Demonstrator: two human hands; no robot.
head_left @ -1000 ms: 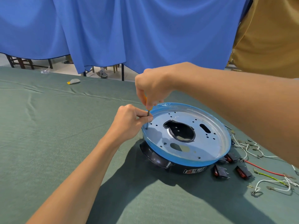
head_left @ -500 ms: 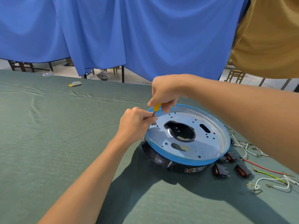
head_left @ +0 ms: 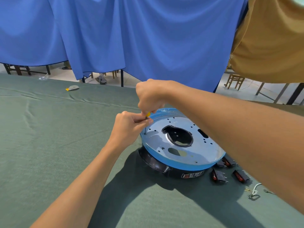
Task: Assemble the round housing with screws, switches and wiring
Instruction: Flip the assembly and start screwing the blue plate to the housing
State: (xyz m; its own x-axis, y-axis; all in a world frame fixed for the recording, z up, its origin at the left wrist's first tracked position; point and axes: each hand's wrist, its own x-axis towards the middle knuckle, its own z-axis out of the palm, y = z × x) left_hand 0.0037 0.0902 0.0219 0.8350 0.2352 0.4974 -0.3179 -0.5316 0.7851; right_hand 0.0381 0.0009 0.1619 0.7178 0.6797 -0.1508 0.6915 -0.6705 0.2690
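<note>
The round housing is black, topped by a silver metal plate with a blue film rim, a dark centre opening and many small holes. My right hand grips a screwdriver with a yellow handle, held upright, its tip on a screw at the plate's left edge. My left hand pinches the screwdriver's shaft just below the handle. Black rocker switches with red faces lie right of the housing. A white wire lies farther right, partly hidden by my right arm.
A green cloth covers the table. A small grey and yellow object lies near its far edge. Blue curtains hang behind, with chair legs and someone's foot below. A person in a tan shirt stands at the upper right.
My right hand lifted the screwdriver to the right half a second ago, then brought it back left and upright onto the screw at the plate's left edge. My left hand stayed at the shaft.
</note>
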